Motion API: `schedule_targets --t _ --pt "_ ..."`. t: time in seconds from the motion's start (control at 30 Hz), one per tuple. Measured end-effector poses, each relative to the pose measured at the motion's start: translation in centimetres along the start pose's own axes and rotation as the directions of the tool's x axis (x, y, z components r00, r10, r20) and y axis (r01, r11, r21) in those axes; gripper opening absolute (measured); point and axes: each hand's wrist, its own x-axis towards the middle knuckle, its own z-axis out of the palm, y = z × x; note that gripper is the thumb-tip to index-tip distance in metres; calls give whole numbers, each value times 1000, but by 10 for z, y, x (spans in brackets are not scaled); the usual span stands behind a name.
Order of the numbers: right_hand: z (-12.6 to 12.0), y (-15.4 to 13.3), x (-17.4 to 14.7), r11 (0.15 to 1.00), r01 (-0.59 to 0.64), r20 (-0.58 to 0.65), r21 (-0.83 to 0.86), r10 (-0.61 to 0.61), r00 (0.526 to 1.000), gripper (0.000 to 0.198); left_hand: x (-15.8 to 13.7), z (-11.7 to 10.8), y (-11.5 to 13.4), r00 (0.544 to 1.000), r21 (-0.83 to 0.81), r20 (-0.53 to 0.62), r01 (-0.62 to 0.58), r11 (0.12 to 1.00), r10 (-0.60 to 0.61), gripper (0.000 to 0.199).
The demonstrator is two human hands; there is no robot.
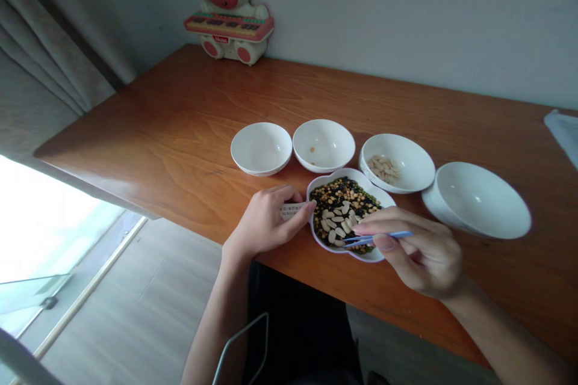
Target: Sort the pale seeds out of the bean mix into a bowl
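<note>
Four white bowls [262, 147] arc around one scalloped dish [378, 252] at ten, eleven, one and three o'clock. At nine, the left hand [274, 219], half curled, touches its rim, grip unclear. Inside lie black, yellow and green beans [338, 192] under pale peanuts [332, 236]. At four, the right hand [427, 252] pinches one pair of blue tweezers [400, 234].

Four bowls [334, 138] sit in a row on the table [180, 132]. A dish [377, 254] of seeds [337, 219] sits in front of them. A toy [231, 33] stands at the back left.
</note>
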Motion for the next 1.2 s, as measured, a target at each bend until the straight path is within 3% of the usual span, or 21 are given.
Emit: schedule_targets --t 0.63,1.0,1.2 --pt "3 4 -11 999 6 -43 -37 -8 999 18 -1 1 -1 1000 4 -5 -12 1000 12 33" --pt "-1 12 -29 992 -93 -232 -84 72 970 25 -1 1 -2 1000 2 -4 -13 1000 13 34" --pt "0 14 -23 999 18 -169 -38 -24 985 30 -1 1 -1 1000 4 -5 0 1000 0 34"
